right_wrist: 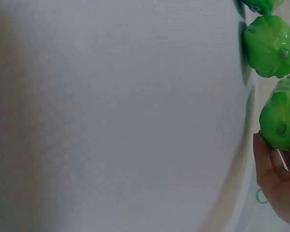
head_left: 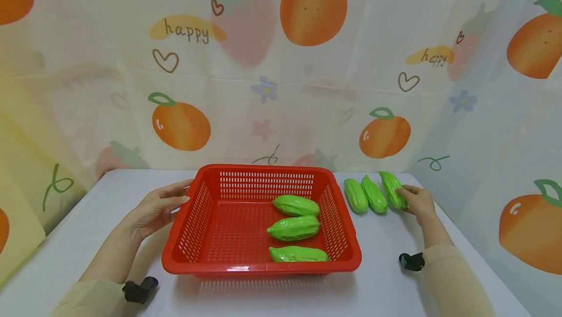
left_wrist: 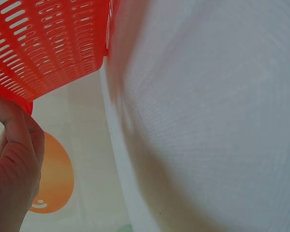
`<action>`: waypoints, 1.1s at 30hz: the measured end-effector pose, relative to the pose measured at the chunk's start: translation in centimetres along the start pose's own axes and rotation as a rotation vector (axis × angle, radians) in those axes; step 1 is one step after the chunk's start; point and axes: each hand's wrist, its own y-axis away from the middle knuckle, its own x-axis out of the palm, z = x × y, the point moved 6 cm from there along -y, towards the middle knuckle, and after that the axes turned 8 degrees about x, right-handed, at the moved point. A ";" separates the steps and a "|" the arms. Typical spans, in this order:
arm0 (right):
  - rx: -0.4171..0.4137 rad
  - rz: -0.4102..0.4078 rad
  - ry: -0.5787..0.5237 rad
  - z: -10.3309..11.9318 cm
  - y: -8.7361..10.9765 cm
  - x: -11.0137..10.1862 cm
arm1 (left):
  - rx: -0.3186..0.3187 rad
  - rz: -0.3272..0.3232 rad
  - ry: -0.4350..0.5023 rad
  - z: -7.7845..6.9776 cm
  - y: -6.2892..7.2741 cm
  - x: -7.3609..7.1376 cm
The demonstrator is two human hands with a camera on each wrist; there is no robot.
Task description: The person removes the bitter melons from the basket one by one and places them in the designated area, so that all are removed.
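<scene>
**A:** What is around the work place, seen from the head camera?

**B:** A white table (head_left: 386,278) stands before a curtain (head_left: 281,63) printed with oranges, strawberries, hearts and the word "happy". In the middle of the table is a red slotted basket (head_left: 206,209). Three green bitter gourds (head_left: 293,228) lie inside it, in its right half, one behind the other. Three more gourds lie in a row on the table, just to the right of the basket.

**A:** And the hands in this view?

**B:** The left hand (head_left: 155,208) rests at the far left corner of the basket, with fingers stretched and slightly spread, the tips touching the rim. The right hand (head_left: 419,201) is at the rightmost gourd (head_left: 392,189) of the row; the fingers curl against its right side. Both sleeves are beige, and a small black device sits at each wrist.

**A:** What does the left wrist camera give?

**B:** The slotted red wall of the basket fills the upper left. One finger of the left hand touches its lower edge. How the other fingers lie, I cannot tell here. The rest is white table and a piece of curtain with an orange.

**A:** And the right wrist camera?

**B:** Mostly white table. At the right edge the ends of the gourds show. The nearest one lies against the fingers of the right hand, which bend around it from below. The gourd is on the table, not lifted.
</scene>
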 end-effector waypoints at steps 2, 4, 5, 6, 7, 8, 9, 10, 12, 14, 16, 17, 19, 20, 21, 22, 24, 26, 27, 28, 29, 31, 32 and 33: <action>0.012 -0.002 -0.005 -0.3 -0.1 -0.1 | 0.008 0.012 0.015 -0.1 0.0 0.0; 0.024 -0.004 -0.002 -0.6 -0.1 -0.1 | 0.016 0.022 0.031 -0.1 -0.1 0.1; 0.028 -0.005 0.002 -0.7 -0.1 -0.1 | 0.016 0.021 0.039 -0.1 -0.1 0.0; 0.031 -0.006 0.004 -0.7 -0.1 -0.1 | 0.019 0.025 0.044 -0.1 -0.1 0.1; 0.033 -0.006 0.007 -0.8 -0.1 -0.1 | 0.021 0.024 0.049 -0.2 -0.1 0.1; 0.033 -0.007 0.014 -0.8 -0.1 -0.1 | 0.022 0.025 0.050 -0.2 -0.1 0.1; 0.033 -0.008 0.019 -0.8 -0.1 -0.1 | 0.022 0.025 0.052 -0.2 -0.1 0.1; 0.033 -0.009 0.024 -0.8 -0.1 -0.1 | 0.024 0.026 0.052 -0.2 -0.1 0.1; 0.031 -0.010 0.029 -0.7 -0.1 -0.1 | 0.024 0.026 0.053 -0.3 0.0 0.2; 0.030 -0.011 0.038 -0.7 0.0 -0.1 | 0.024 0.024 0.053 -0.4 0.0 0.2; 0.030 -0.015 0.044 -0.7 -0.1 -0.1 | 0.023 0.023 0.054 -0.4 0.0 0.3; 0.029 -0.017 0.050 -0.6 0.0 -0.1 | 0.022 0.023 0.055 -0.4 0.0 0.3; 0.029 -0.024 0.060 -0.6 -0.1 0.0 | 0.022 0.023 0.055 -0.4 0.0 0.4; 0.029 -0.028 0.064 -0.6 -0.1 0.0 | 0.022 0.023 0.057 -0.4 0.0 0.4; 0.029 -0.032 0.068 -0.6 -0.1 0.0 | 0.022 0.024 0.059 -0.4 0.0 0.4; 0.031 -0.035 0.072 -0.5 0.0 0.0 | 0.023 0.024 0.060 -0.4 0.0 0.4; 0.035 -0.042 0.076 -0.5 0.0 0.0 | 0.025 0.025 0.061 -0.4 0.0 0.4; 0.039 -0.045 0.082 -0.5 0.0 0.0 | 0.029 0.026 0.064 -0.3 0.0 0.3; 0.039 -0.048 0.088 -0.4 0.0 0.0 | 0.030 0.026 0.063 -0.3 0.0 0.3; 0.041 -0.051 0.093 -0.4 0.0 0.0 | 0.029 0.023 0.060 -0.3 0.0 0.2; 0.038 -0.055 0.100 -0.4 0.0 0.0 | 0.028 0.021 0.059 -0.3 0.0 0.2; 0.033 -0.065 0.115 -0.2 0.1 0.0 | 0.024 0.016 0.055 -0.2 0.0 0.1; 0.031 -0.071 0.121 -0.1 0.2 0.0 | 0.023 0.016 0.052 -0.2 0.0 0.1; 0.028 -0.076 0.129 -0.1 0.2 0.1 | 0.022 0.015 0.049 -0.2 0.1 0.1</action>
